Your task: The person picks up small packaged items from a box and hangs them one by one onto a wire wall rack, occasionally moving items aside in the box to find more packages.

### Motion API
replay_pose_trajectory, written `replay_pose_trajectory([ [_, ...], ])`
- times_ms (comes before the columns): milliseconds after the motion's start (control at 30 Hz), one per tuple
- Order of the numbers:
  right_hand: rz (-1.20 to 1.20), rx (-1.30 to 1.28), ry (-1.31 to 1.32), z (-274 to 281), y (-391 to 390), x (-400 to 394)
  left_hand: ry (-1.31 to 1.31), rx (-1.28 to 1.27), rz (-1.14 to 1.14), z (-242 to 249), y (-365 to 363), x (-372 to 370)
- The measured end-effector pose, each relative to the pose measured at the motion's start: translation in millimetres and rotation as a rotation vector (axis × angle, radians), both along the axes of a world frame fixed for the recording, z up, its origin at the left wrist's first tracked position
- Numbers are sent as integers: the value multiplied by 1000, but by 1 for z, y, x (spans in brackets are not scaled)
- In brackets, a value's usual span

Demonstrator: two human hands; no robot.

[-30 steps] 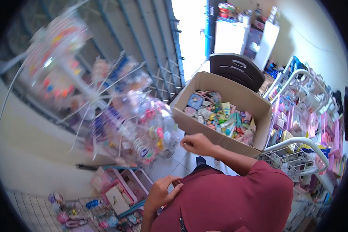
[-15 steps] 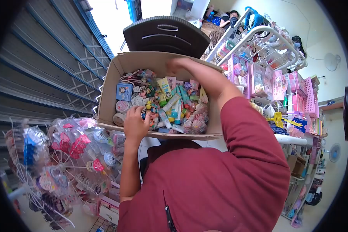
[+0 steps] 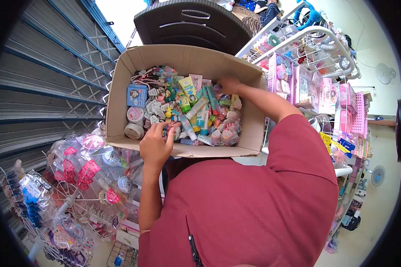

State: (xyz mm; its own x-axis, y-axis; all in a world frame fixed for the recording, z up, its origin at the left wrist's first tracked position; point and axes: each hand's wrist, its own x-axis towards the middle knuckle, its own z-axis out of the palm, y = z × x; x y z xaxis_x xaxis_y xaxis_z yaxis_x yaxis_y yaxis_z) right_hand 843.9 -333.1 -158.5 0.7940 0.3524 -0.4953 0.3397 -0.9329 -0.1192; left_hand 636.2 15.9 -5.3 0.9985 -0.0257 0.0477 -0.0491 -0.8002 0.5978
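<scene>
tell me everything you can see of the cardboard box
The cardboard box is plain brown, rectangular and open at the top, its near rim ragged. It stands upright between the maroon shirt and a dark slotted chair back. Small mixed goods cover its bottom. The left hand reaches over its near wall; the blurred right hand is inside toward the far right. Its underside is hidden.

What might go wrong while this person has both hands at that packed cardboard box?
The right hand, reaching into the cardboard box, could unsettle the tubes lying loosely across one another.

The thin cords heaped toward the far left corner might snag on neighboring pieces if one is pulled out.

The left hand bends over the near rim, so leaning harder there might buckle the cardboard.
</scene>
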Motion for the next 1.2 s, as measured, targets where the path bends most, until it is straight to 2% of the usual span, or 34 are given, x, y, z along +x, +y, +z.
replay_pose_trajectory([
  [67, -39, 45, 178, 5, 2, 9, 40, -2, -14, 0, 2, 0],
  [100, -43, 48, 183, 22, 10, 7, 66, -7, -25, 0, 2, 1],
  [167, 141, 185, 170, 75, 40, 3, 41, -44, -23, 0, -1, 5],
  [233, 233, 431, 260, 104, 71, -4, 20, -87, -26, -3, -6, 11],
  [300, 275, 715, 493, 140, 104, -18, -58, -333, 57, -7, -14, 19],
  [333, 321, 772, 537, 141, 118, -22, -55, -336, 52, -7, -15, 22],
  [400, 368, 832, 583, 147, 133, -29, 182, -661, -74, -8, -9, 27],
  [433, 314, 874, 702, 153, 138, -34, 387, -655, -62, -13, 0, 25],
  [500, 175, 929, 853, 159, 141, -40, 366, -707, -17, -15, -1, 21],
  [533, 177, 929, 858, 141, 133, -33, 345, -759, 27, -15, -1, 19],
  [600, 293, 524, 651, 86, 108, -15, 253, -766, 31, -14, 2, 18],
  [667, 528, -84, 341, 80, 83, -30, 157, -775, 33, -10, 2, 20],
  [733, 508, -302, 345, 64, 63, -51, 182, -868, 119, -3, 0, 20],
  [800, 473, -288, 268, 23, 36, -68, 187, -858, 125, -3, 1, 21],
  [867, 446, -272, 187, 18, 34, -68, 172, -730, 76, -10, 4, 20],
  [933, 349, -262, 326, 35, 37, -55, 134, -701, 60, -17, 5, 19],
  [1067, 462, -154, 421, 40, 41, -18, 86, -679, 53, -9, 2, 21],
  [1100, 343, -5, 518, 42, 39, -11, 81, -676, 59, -10, 4, 20],
  [1167, 160, 301, 662, 88, 59, -3, 195, -697, 66, -14, 12, 19],
  [1200, 183, 303, 661, 92, 68, -2, 183, -689, 86, -10, 13, 18],
])
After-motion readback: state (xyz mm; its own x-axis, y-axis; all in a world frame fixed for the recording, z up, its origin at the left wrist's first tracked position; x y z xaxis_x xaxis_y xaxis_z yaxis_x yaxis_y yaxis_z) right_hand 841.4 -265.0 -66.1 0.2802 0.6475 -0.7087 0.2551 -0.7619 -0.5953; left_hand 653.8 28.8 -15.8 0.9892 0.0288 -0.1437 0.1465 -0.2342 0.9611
